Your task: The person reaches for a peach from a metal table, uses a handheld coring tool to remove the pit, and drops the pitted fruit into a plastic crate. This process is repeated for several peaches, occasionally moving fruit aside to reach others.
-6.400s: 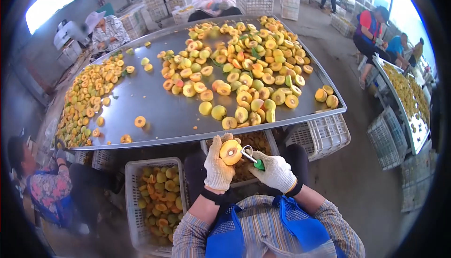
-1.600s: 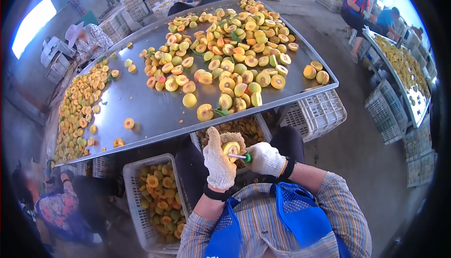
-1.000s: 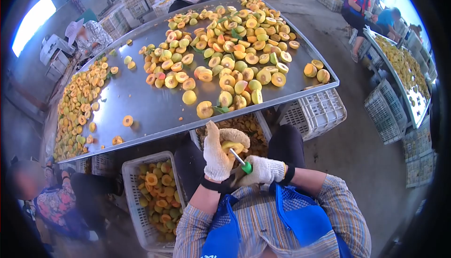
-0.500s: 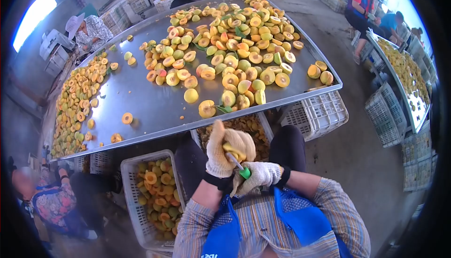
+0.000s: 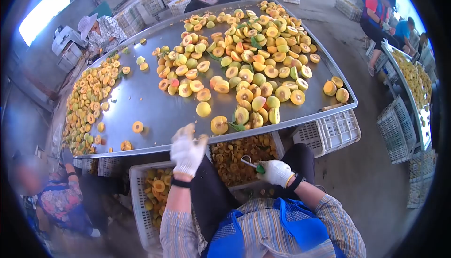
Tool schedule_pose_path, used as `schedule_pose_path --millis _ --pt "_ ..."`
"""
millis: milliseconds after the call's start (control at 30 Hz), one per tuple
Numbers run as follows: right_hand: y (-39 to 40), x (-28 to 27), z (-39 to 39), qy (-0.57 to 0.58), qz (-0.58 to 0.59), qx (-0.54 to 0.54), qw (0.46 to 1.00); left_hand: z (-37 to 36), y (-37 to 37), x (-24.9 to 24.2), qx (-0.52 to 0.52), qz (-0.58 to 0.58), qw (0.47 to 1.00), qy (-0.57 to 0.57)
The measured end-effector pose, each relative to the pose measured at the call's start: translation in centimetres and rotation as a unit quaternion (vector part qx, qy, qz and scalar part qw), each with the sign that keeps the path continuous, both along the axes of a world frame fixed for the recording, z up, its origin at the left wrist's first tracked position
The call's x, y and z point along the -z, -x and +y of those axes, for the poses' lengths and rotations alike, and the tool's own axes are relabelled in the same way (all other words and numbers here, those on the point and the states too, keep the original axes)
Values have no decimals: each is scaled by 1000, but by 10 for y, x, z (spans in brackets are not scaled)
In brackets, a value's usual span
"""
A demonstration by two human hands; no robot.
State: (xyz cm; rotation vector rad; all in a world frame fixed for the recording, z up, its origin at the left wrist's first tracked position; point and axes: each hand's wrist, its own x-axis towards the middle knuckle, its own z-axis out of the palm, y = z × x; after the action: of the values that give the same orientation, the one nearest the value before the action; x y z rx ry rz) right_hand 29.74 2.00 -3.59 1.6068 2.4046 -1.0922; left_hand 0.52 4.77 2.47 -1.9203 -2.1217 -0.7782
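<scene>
My left hand (image 5: pixel 188 150), in a white glove, is raised by the table's near edge, fingers spread and nothing seen in them. In my gloved right hand (image 5: pixel 278 172) is a green-handled pitting tool (image 5: pixel 249 161) with a curved metal loop, held over a crate of pits and scraps (image 5: pixel 242 164) between my knees. Halved yellow peaches (image 5: pixel 244 75) lie heaped on the metal table (image 5: pixel 155 105) in front of me. One peach (image 5: pixel 219 125) sits close to the edge, right of my left hand. A white crate of peach halves (image 5: pixel 136 201) stands below my left forearm.
Another pile of halves (image 5: pixel 89 103) covers the table's left end. An upturned white crate (image 5: pixel 340 133) stands under the right corner. Co-workers sit at the left, at the far side and by a second table (image 5: pixel 413 79). Stacked crates (image 5: pixel 155 2) stand behind.
My hands have moved apart. The left has let go of the peach it held and moved left toward the table; the right has drawn right with the tool. The view has shifted slightly.
</scene>
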Motion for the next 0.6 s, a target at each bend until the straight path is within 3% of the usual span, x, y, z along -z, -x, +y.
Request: schedule_pose_path --millis 33,133,167,233,267,333,367,400,467,500,533,567,600 --pt "2 -3 -2 2 6 5 1000 22 -10 8 38 17 999 25" --pt "1 -20 -5 7 14 19 1000 75 -33 3 56 8 957 285" --pt "-1 -25 -3 31 15 24 999 85 -34 7 58 5 957 283" --pt "-3 -42 -1 98 38 72 992 97 -37 10 89 -37 916 390" --pt "-5 -52 1 97 38 72 992 94 -36 8 88 -37 916 389" --pt "-7 -67 5 84 194 147 966 77 -38 -4 79 -203 928 301" --pt "-7 -51 9 63 279 180 941 66 -38 -1 84 -346 906 227" --pt "-7 -53 15 47 334 196 921 56 -41 -2 84 -343 908 225" --pt "-1 -53 27 -83 422 201 880 31 -50 -9 200 -639 736 103" --pt "3 -66 31 -84 423 201 880 17 -58 -21 196 -688 689 120" --pt "7 -89 32 -232 413 149 868 2 -65 -32 191 -733 638 137" --pt "10 -111 31 -377 392 94 834 -7 -71 -32 204 -722 647 136" --pt "11 -129 29 -411 357 42 838 -16 -74 -32 211 -721 645 138"
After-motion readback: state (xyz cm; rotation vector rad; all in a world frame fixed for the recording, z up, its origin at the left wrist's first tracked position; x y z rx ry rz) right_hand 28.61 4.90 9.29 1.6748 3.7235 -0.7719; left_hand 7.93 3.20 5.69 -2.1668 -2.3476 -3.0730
